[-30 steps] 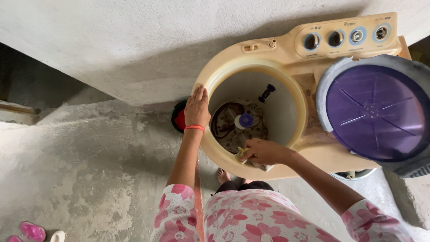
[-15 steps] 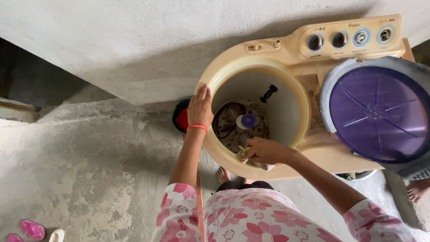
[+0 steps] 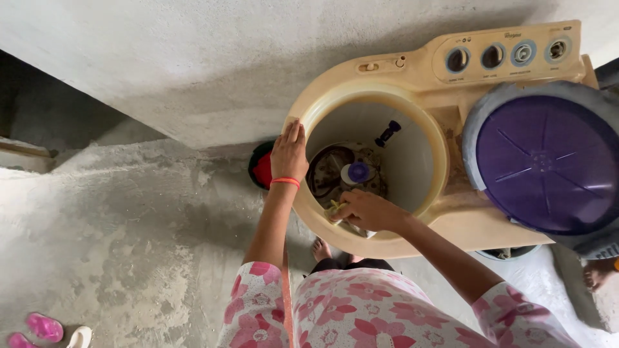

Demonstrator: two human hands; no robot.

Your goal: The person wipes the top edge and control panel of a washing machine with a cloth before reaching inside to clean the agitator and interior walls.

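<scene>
I look down into the open tub (image 3: 422,161) of a cream twin-tub washing machine (image 3: 412,67). My left hand (image 3: 289,153) lies flat on the tub's left rim, an orange band on the wrist. My right hand (image 3: 364,209) is closed on a small yellowish scrubber (image 3: 333,211), pressed against the inside of the near rim. At the bottom of the tub sits a stained agitator plate (image 3: 335,173) with a purple cap (image 3: 358,171). A dark purple fitting (image 3: 387,133) sticks out of the tub's far wall.
A purple round lid (image 3: 548,164) covers the right tub. Several control knobs (image 3: 506,55) line the back panel. A red and dark container (image 3: 261,169) stands left of the machine. Pink slippers (image 3: 39,328) lie at bottom left. Another person's foot (image 3: 599,272) shows at right.
My right hand with the scrubber has shifted slightly along the near rim. The left hand has stayed on the rim. The view has drifted a little.
</scene>
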